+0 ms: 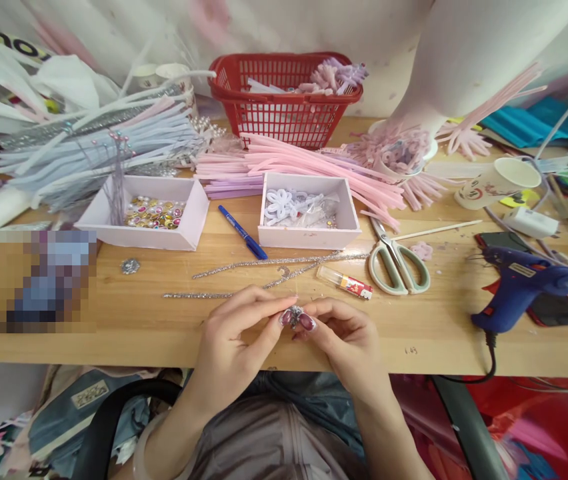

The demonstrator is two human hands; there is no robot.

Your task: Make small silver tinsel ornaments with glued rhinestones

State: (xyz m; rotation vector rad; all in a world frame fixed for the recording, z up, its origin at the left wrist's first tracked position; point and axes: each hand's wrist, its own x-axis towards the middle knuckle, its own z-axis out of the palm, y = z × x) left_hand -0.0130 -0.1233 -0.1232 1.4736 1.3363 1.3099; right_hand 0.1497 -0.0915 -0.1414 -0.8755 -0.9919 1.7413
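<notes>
My left hand (pixel 237 340) and my right hand (pixel 347 337) meet at the near edge of the wooden table (pixel 139 320). Both pinch a small glittery silver piece (pixel 295 316) between thumbs and forefingers. Just beyond my fingers lie silver glitter pipe cleaners (pixel 264 267) stretched across the table. A small glue tube (pixel 345 283) rests beside them.
Two white boxes stand ahead: one with shiny gems (pixel 154 213), one with white loops (pixel 304 208). A blue pen (pixel 243 233), scissors (pixel 395 263), a blue glue gun (pixel 521 283), a paper cup (pixel 501 181), a red basket (pixel 284 93) and piles of pink pipe cleaners (pixel 314 167) surround them.
</notes>
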